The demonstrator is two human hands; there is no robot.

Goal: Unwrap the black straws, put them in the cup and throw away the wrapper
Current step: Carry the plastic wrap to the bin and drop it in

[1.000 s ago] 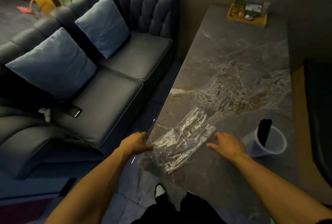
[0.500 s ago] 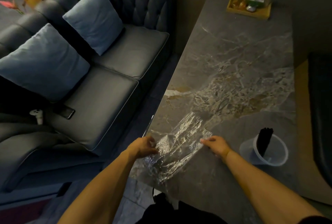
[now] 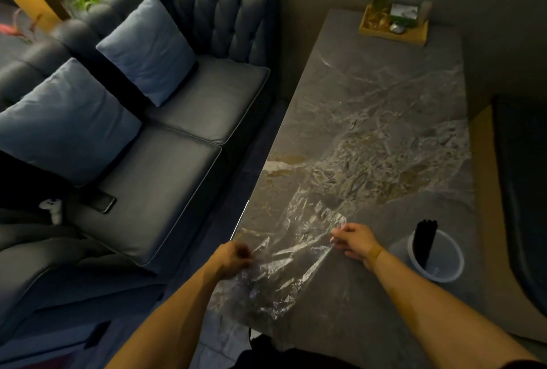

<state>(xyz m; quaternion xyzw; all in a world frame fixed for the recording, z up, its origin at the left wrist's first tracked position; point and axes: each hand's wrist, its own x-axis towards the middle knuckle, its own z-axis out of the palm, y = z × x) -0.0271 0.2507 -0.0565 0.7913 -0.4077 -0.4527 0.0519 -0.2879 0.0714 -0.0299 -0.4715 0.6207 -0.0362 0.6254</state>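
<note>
A clear crinkled plastic wrapper (image 3: 291, 250) lies spread on the near left part of the marble table (image 3: 379, 120). My left hand (image 3: 232, 259) pinches its left edge at the table's side. My right hand (image 3: 356, 242) pinches its right edge. To the right stands a translucent plastic cup (image 3: 435, 256) with a bundle of black straws (image 3: 424, 240) upright inside it.
A dark leather sofa (image 3: 165, 167) with two blue cushions runs along the table's left side; a phone (image 3: 102, 203) lies on its seat. A wooden tray (image 3: 393, 26) with a plant stands at the table's far end. A dark seat edges the right.
Both hands have closed on the wrapper's two edges. My right hand came in from beside the cup to the wrapper. The wrapper has lifted and bunched slightly.
</note>
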